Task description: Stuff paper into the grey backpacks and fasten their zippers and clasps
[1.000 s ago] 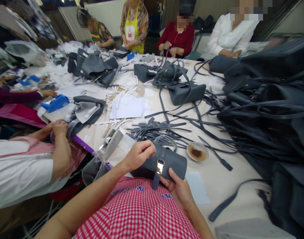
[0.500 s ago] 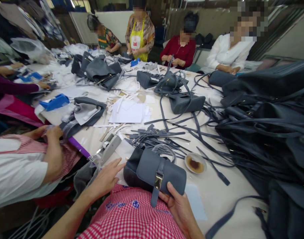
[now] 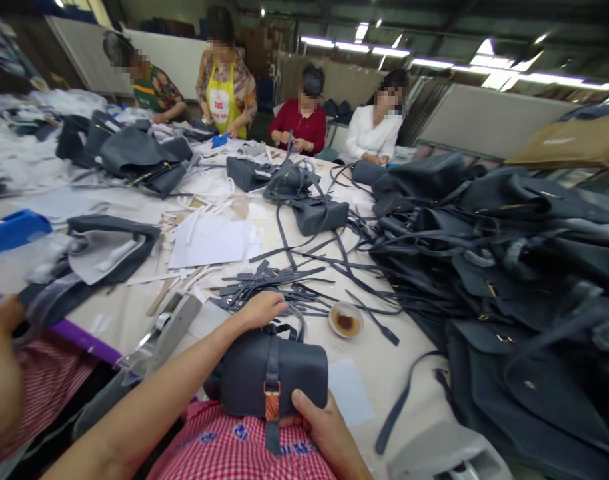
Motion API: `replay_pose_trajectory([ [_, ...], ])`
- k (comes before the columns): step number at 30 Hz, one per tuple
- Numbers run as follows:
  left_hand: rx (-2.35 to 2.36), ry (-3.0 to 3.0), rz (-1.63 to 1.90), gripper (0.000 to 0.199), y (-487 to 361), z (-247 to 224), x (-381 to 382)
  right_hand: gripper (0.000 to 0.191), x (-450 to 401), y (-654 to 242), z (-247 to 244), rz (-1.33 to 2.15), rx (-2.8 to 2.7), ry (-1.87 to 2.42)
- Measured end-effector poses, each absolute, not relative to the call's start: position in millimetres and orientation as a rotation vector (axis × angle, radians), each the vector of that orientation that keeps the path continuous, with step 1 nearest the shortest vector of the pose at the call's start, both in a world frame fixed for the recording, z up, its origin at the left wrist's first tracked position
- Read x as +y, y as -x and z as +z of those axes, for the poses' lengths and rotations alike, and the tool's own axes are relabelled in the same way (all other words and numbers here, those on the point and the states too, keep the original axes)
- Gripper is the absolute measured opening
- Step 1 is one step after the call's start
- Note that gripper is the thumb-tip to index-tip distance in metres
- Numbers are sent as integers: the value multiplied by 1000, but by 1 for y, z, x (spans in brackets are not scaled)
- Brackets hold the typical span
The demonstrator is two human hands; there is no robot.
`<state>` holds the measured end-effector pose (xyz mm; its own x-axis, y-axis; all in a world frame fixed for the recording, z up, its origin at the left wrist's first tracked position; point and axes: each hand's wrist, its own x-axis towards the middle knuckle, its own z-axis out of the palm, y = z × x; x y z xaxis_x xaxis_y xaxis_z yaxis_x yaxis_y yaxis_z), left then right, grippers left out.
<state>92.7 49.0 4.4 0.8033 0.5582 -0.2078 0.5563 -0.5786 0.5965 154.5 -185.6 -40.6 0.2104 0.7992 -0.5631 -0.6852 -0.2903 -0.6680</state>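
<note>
A small dark blue-grey bag (image 3: 244, 370) with a strap and a metal buckle (image 3: 272, 402) rests against the red checked apron at the table's near edge. My right hand (image 3: 312, 420) grips its lower right corner, thumb on the flap and fingers underneath. Above the bag's top, my left hand (image 3: 263, 309) reaches over beside the handle, near a pile of dark straps (image 3: 239, 287). Its fingers look bent together, and whatever they hold, if anything, is too small to make out. Right of the bag is a small dish (image 3: 345, 321) with brown stuff in it.
Many dark bags (image 3: 489, 267) are heaped on the right. White papers (image 3: 207, 240) lie mid-table. A grey metal device (image 3: 169, 333) stands left of my left arm. A co-worker's arm (image 3: 2, 380) is at the far left; several people sit or stand across.
My left hand has moved from the bag's left side to above its top. The bag is turned more upright, its flap facing me. The view has swung right.
</note>
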Motion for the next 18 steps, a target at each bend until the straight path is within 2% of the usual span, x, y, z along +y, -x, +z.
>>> replay_pose_trajectory([
  [7, 639, -2145, 178, 19, -76, 69, 24, 42, -176, -166, -27, 1364, -187, 1058],
  [13, 702, -1798, 211, 27, -65, 51, 10, 53, -179, -179, -77, 1371, -284, 1286],
  [18, 635, -1810, 123, 27, -62, 45, -7, 46, -187, -179, -111, 1356, -331, 1394],
])
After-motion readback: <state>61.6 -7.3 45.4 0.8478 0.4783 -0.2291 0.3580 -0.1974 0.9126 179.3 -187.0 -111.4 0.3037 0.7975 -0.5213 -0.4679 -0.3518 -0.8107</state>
